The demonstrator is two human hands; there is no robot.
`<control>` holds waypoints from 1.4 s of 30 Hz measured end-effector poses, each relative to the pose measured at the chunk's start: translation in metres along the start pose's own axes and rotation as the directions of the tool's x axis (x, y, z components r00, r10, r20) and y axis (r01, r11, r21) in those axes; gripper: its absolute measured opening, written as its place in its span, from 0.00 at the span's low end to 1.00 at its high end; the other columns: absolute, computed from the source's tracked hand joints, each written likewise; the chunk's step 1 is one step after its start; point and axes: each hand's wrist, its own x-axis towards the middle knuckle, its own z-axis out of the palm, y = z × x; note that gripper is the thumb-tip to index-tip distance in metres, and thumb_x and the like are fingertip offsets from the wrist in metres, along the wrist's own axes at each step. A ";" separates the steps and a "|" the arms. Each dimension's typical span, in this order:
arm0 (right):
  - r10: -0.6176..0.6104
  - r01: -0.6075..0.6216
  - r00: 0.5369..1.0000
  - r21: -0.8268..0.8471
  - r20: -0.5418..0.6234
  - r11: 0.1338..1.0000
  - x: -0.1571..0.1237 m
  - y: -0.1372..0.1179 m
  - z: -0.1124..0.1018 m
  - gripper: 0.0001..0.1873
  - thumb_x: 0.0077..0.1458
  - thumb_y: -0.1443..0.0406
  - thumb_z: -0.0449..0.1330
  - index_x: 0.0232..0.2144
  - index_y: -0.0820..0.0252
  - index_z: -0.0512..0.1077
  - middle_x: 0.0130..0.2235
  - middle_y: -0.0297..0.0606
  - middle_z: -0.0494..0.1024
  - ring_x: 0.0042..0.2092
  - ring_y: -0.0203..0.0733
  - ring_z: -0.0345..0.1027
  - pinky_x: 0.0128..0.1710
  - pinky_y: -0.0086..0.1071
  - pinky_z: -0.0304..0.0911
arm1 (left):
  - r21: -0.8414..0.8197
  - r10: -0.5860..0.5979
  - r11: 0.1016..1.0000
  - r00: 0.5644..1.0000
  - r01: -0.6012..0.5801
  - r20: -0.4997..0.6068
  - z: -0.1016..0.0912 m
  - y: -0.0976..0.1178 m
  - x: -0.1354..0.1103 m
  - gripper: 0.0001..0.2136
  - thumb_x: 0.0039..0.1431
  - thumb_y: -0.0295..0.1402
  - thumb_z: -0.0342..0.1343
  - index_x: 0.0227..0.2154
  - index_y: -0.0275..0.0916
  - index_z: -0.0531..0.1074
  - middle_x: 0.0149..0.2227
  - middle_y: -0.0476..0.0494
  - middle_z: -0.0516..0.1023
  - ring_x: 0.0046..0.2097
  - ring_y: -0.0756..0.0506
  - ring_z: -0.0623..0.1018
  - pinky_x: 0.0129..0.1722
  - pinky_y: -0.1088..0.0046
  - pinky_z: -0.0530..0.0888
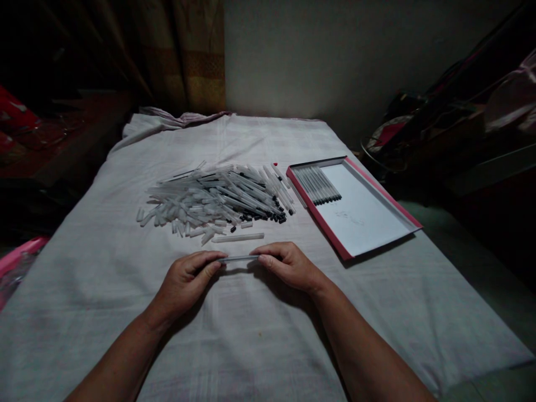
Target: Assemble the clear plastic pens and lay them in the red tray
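Observation:
My left hand [193, 278] and my right hand [288, 264] pinch a slim pen [239, 258] by its two ends, holding it level across the cloth. Both sets of fingers are closed and cover the pen's tips. Just beyond it lies a loose clear pen barrel [238, 238]. Farther back spreads a heap of pen parts [218, 192]: translucent barrels, pale caps on the left, and small black plugs [280, 216] along the right side. To the right, a shallow red-edged box lid [324, 228] holds a neat row of pens [317, 185] with black ends in its far left corner.
A pale checked cloth [234, 340] covers the work surface, bunched up at its far left edge. Behind stand a curtain [196, 56] and a plain wall [318, 61]. Dark clutter fills the right side, and a pink object [20, 257] sits at the left edge.

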 end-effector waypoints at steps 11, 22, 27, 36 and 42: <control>0.002 -0.002 1.000 0.001 0.014 1.000 0.002 0.006 0.003 0.19 0.58 0.58 0.58 0.42 0.64 0.82 0.40 0.43 0.85 0.41 0.46 0.78 0.43 0.36 0.71 | -0.052 -0.096 0.994 0.995 0.095 -0.012 -0.002 0.007 0.002 0.14 0.54 0.45 0.60 0.34 0.41 0.84 0.34 0.39 0.85 0.37 0.40 0.83 0.42 0.64 0.80; 0.006 -0.006 1.000 0.008 -0.005 1.000 0.006 0.007 0.008 0.19 0.58 0.56 0.58 0.40 0.63 0.81 0.38 0.42 0.84 0.41 0.46 0.76 0.44 0.37 0.69 | -0.224 -0.214 0.951 0.977 0.213 0.022 0.001 0.008 0.004 0.16 0.47 0.47 0.65 0.32 0.38 0.83 0.33 0.40 0.84 0.35 0.41 0.81 0.38 0.66 0.78; 0.002 -0.001 0.999 0.027 -0.041 1.000 0.005 0.003 0.009 0.19 0.57 0.55 0.59 0.40 0.64 0.81 0.34 0.39 0.81 0.37 0.43 0.74 0.41 0.34 0.67 | -0.289 -0.246 0.924 0.968 0.251 0.053 0.003 0.003 0.004 0.22 0.50 0.49 0.65 0.42 0.37 0.79 0.32 0.42 0.81 0.32 0.46 0.78 0.30 0.73 0.73; 0.054 -0.046 0.994 0.085 -0.092 0.995 0.001 0.005 0.003 0.21 0.54 0.53 0.62 0.39 0.64 0.82 0.25 0.34 0.73 0.29 0.36 0.64 0.30 0.29 0.59 | -0.311 -0.197 0.922 0.971 0.229 0.132 0.000 -0.003 0.006 0.27 0.55 0.61 0.54 0.24 0.38 0.69 0.20 0.51 0.68 0.22 0.52 0.66 0.21 0.77 0.63; 0.070 -0.063 0.994 0.092 -0.079 0.994 -0.001 0.005 0.007 0.21 0.55 0.52 0.62 0.39 0.64 0.82 0.25 0.34 0.72 0.30 0.37 0.65 0.30 0.29 0.59 | -0.334 -0.261 0.861 0.897 0.383 0.356 -0.013 0.007 0.010 0.27 0.51 0.62 0.56 0.20 0.39 0.66 0.15 0.54 0.61 0.18 0.54 0.58 0.17 0.78 0.54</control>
